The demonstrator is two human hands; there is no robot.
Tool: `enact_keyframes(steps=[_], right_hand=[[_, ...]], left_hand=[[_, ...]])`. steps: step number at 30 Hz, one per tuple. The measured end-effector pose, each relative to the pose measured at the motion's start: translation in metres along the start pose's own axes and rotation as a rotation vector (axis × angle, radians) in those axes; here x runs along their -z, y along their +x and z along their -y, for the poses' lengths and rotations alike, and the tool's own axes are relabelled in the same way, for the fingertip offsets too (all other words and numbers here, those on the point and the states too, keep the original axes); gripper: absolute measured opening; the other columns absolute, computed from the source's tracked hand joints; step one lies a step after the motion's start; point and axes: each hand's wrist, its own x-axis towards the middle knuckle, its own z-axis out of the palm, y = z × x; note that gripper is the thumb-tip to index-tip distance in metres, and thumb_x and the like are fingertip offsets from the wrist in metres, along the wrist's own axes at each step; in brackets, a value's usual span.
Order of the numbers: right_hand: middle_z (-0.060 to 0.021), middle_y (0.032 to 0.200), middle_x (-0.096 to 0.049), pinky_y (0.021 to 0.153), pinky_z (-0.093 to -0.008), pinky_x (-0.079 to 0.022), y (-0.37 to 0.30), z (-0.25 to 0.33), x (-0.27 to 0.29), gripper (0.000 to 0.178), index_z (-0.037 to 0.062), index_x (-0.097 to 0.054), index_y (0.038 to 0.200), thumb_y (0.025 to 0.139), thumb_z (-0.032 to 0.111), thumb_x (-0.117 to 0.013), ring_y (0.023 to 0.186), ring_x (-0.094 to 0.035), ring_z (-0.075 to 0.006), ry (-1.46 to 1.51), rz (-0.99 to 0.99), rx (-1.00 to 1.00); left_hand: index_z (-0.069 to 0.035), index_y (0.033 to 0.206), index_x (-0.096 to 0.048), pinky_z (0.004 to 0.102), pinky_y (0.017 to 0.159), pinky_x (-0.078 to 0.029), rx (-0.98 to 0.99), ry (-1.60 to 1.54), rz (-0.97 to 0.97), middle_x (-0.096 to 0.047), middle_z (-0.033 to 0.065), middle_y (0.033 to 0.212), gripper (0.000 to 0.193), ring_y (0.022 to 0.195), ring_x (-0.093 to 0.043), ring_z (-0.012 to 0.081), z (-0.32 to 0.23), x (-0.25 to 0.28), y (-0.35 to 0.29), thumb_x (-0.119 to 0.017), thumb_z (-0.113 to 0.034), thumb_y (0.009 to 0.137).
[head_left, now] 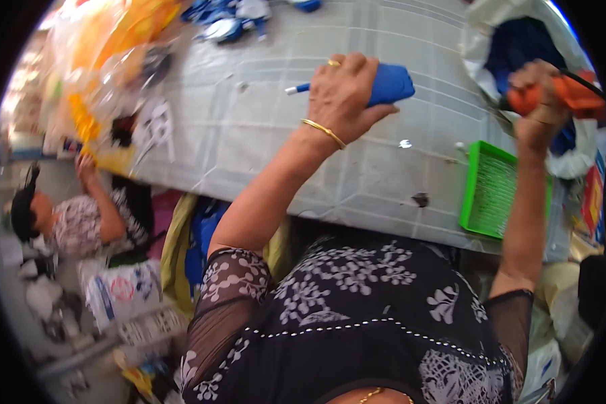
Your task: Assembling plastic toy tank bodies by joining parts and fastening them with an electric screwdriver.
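Observation:
My left hand point(341, 94) is closed round a blue plastic part point(392, 85) above the table. A thin blue stem with a white tip point(296, 89) sticks out on the left side of that hand. At the right, my right hand point(540, 101) grips an orange power tool point(579, 97) with a black cord; its tip is hard to make out. Just below the tool stands a green tray point(473, 182) of small silvery pieces, partly covered by my right forearm.
The table point(262, 151) has a pale plastic cover. A white sack point(477, 47) with dark blue contents stands far right. Blue and white parts point(225, 28) lie at the back. Clear bags with orange pieces point(131, 27) fill the far left, where another person point(81, 219) sits.

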Motion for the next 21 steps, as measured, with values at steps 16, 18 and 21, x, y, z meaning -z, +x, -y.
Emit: enact_keyframes(steps=[16, 18, 21], right_hand=[[-0.0047, 0.134, -0.068, 0.102, -0.0356, -0.042, 0.004, -0.036, 0.221, 0.05, 0.0093, -0.053, 0.143, 0.103, 0.036, -0.065, 0.121, -0.064, -0.0173, -0.451, -0.127, -0.505], [-0.0047, 0.133, -0.069, 0.102, -0.0347, -0.042, 0.005, -0.04, 0.222, 0.05, 0.0094, -0.054, 0.143, 0.102, 0.036, -0.065, 0.122, -0.064, -0.0173, -0.451, -0.103, -0.555], [-0.0028, 0.134, -0.068, 0.1, -0.0319, -0.04, 0.002, -0.044, 0.227, 0.05, 0.0112, -0.054, 0.144, 0.102, 0.038, -0.065, 0.118, -0.063, -0.0138, -0.597, -0.019, -0.608]], left_hand=[[-0.002, 0.129, -0.059, 0.0461, 0.086, -0.048, 0.815, 0.692, 0.015, -0.058, 0.0148, 0.12, 0.074, 0.107, -0.057, 0.0358, 0.005, 0.159, -0.42, -0.084, -0.046, 0.076], [-0.002, 0.128, -0.059, 0.0458, 0.086, -0.048, 0.909, 0.719, 0.041, -0.059, 0.0145, 0.117, 0.071, 0.106, -0.057, 0.0363, 0.008, 0.174, -0.432, -0.083, -0.045, 0.077], [-0.005, 0.129, -0.06, 0.046, 0.089, -0.046, 1.054, 0.623, 0.306, -0.06, 0.0146, 0.117, 0.074, 0.107, -0.057, 0.0357, 0.01, 0.205, -0.43, -0.081, -0.052, 0.076]])
